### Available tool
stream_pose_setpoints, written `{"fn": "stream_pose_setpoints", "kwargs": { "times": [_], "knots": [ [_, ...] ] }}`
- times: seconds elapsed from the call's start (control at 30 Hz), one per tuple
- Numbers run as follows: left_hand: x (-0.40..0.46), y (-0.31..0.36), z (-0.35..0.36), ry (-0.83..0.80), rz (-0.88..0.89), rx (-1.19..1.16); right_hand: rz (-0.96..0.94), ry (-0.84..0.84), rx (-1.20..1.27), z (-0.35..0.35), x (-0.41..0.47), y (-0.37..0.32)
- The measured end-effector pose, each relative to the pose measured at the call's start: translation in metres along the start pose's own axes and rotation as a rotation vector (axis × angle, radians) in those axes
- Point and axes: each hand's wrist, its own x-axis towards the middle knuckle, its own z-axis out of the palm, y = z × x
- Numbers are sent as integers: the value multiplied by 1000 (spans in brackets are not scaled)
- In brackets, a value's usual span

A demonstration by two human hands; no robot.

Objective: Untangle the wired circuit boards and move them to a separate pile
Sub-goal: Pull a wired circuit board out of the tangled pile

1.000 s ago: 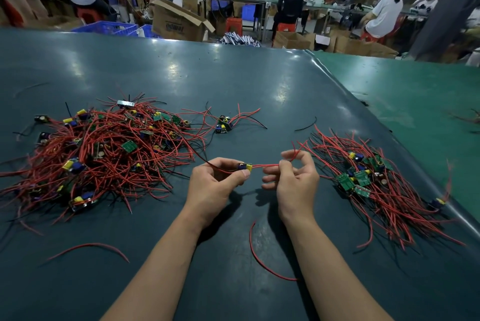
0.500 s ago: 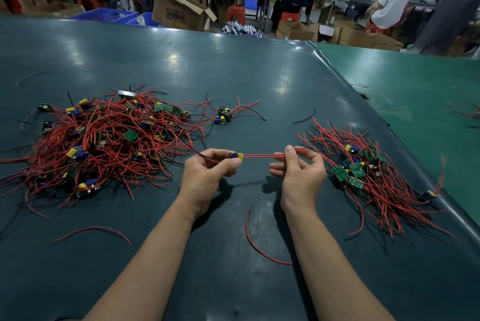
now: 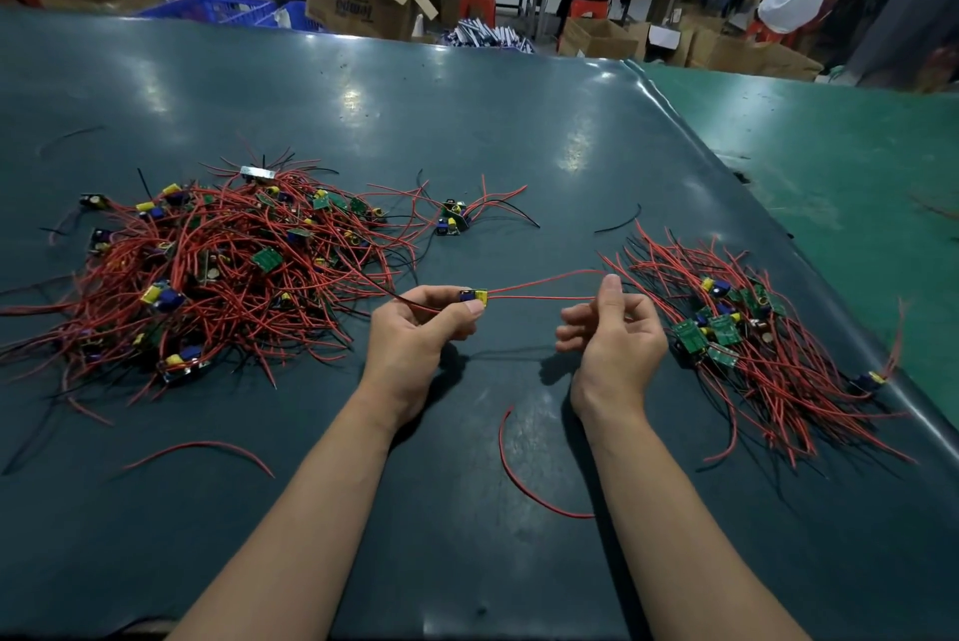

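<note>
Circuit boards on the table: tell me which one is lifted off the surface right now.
The small yellow-and-blue board pinched in the left hand; all the others lie in piles on the table.

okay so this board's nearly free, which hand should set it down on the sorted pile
Probably the right hand. It sits right beside the sorted pile and already pinches the board's red wires. The left hand grips the circuit board nearer the tangled heap.

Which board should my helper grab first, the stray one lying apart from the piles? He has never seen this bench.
Start at the big tangled pile on the left of the dark table. Off its far right edge lies the stray circuit board, beyond the left hand. It alone sits outside both piles, its few red and black wires fanned out.
</note>
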Motion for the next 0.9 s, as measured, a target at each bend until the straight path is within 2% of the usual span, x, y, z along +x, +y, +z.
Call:
{"fn": "stream_pose_setpoints", "kwargs": {
  "times": [0.5,0.7,0.9],
  "knots": [
    [2,-2,-1,-29,-2,3,-108,116,-155,1,-2,3],
    [2,-2,0,-66,3,28,-19,75,72,0,1,-7],
    [7,-4,-1,-33,-22,-29,213,-5,307,2,3,-10]
  ]
}}
